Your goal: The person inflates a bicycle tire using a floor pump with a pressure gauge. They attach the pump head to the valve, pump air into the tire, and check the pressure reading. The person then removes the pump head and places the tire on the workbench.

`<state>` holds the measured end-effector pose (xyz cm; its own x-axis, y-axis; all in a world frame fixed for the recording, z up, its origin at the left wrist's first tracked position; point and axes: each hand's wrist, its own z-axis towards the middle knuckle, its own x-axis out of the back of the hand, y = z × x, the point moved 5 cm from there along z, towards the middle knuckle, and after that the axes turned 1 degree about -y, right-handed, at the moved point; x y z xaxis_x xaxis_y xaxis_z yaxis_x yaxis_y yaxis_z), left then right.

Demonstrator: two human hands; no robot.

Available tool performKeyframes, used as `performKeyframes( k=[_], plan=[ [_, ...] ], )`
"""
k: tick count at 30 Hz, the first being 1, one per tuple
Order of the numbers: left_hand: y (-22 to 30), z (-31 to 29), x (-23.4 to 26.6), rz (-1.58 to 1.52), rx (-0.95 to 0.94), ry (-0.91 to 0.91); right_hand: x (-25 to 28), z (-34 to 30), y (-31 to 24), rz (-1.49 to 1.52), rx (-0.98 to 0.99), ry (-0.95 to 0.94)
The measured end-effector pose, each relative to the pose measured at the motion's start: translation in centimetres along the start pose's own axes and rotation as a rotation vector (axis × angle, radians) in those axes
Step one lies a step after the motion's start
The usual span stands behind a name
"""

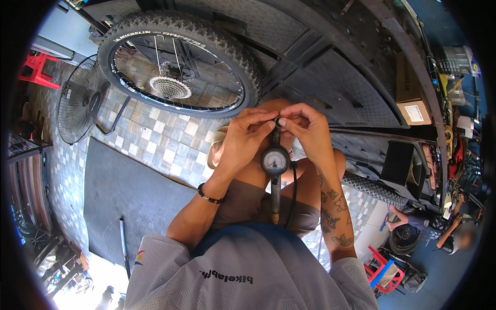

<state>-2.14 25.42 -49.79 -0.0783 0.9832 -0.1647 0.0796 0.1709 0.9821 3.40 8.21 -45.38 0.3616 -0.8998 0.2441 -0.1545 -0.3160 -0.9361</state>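
Between my knees stands a tyre inflator with a round dial gauge (275, 160), a metal tube and a brass-coloured fitting (275, 219) at its near end. A black hose (295, 199) runs down its right side. My left hand (245, 135) pinches the far end of the inflator, where a small dark ring-like part shows. From the other side, my right hand (306, 126) closes on that same end, its thumb and forefinger meeting the left fingertips. What exactly lies between the fingertips is partly hidden.
A knobby-tyred bicycle wheel (178, 67) with a cassette leans at the far left, beside a black fan (81, 101). A dark mat (129, 191) covers the tiles. Black cabinets (346, 82) and a cardboard box (412, 93) stand to the right. Another person (439, 230) sits at the right.
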Motion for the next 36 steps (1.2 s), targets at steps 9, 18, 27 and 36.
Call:
performKeyframes(
  k=[9, 18, 27, 36],
  plan=[
    [-1.3, 0.0, -0.2, -0.052, 0.038, 0.006, 0.1, 0.7, 1.2, 0.073, -0.123, -0.103],
    [-1.6, 0.0, -0.4, -0.057, 0.067, 0.008, -0.1, 0.5, 1.8, 0.151, -0.139, -0.098],
    [-1.5, 0.0, -0.6, -0.178, 0.132, 0.03, -0.3, -0.1, 2.4, 0.206, -0.219, -0.052],
    [-0.7, -0.1, -0.3, -0.191, 0.152, 0.051, -0.9, -0.9, 3.3, 0.362, -0.239, -0.017]
  ],
)
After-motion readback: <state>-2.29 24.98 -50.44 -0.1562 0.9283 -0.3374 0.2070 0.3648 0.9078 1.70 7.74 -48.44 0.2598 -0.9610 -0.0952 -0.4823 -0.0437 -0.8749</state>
